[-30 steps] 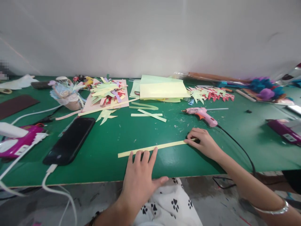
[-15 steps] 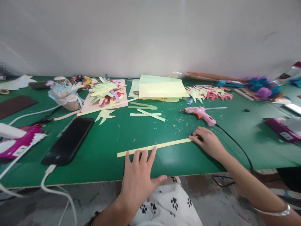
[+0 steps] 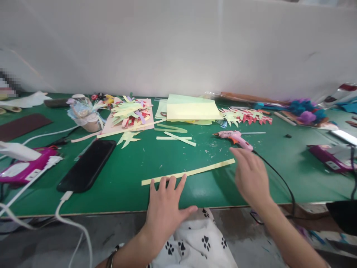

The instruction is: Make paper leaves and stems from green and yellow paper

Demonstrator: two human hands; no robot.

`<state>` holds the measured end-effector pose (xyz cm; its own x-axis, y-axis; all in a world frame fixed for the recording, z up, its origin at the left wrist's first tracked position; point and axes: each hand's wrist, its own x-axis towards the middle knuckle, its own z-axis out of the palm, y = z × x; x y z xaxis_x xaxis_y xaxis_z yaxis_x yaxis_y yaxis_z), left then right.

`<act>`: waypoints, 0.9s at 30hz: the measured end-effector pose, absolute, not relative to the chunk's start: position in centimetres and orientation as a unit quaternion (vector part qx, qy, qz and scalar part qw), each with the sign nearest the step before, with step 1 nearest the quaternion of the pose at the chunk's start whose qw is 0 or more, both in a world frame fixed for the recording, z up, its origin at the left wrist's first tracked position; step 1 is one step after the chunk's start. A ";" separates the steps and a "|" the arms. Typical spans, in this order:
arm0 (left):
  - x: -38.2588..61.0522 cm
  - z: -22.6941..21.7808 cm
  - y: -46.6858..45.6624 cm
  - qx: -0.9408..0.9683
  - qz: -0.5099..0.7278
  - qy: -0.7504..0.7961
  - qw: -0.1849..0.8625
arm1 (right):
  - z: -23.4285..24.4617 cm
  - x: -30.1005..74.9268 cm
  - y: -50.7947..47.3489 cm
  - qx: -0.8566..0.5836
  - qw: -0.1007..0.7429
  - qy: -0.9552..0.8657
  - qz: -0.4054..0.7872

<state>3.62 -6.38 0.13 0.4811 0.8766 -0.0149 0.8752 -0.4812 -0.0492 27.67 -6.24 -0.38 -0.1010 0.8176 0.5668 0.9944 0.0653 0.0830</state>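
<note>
A long pale-yellow paper strip [image 3: 208,168] lies slantwise near the front of the green table. My left hand [image 3: 166,203] rests at the table's edge, fingers spread, with the fingertips pressing on the strip's left half. Raised just off the strip's right end is my right hand [image 3: 252,176], blurred and half curled; its fingertips are partly hidden, so I cannot make out whether anything is in them. Behind that hand a pink glue gun [image 3: 235,139] lies on its side, nozzle to the left, its black cord trailing right.
A black phone [image 3: 87,165] on a white cable lies at left, by a purple power strip [image 3: 28,167]. Farther back are crossed paper strips [image 3: 180,138], a heap of paper cuttings [image 3: 129,113] and pale paper sheets [image 3: 192,109]. Another purple power strip [image 3: 330,158] sits at right.
My right hand has let go of the strip's right end and lifted up beside it. My left hand stays on the strip. The view has shifted slightly.
</note>
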 end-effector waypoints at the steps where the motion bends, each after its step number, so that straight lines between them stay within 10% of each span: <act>1: 3.6 0.1 -6.4 -0.861 0.016 -0.508 0.018 | -0.2 26.0 -6.7 -0.605 0.182 -0.750 -0.196; 9: 3.2 0.0 -6.5 -0.868 -0.017 -0.496 0.020 | -1.7 20.9 -8.0 -0.501 0.083 -0.862 0.013; 27: -5.5 -0.6 -6.1 -0.891 -0.077 -0.445 0.039 | -2.8 28.6 -9.0 -0.639 0.036 -0.769 0.005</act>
<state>-5.47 -6.15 -0.64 0.5915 0.7877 0.1720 0.7997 -0.6004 -0.0004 28.61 -9.04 -2.83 -0.1818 0.9821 0.0492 0.9813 0.1844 -0.0546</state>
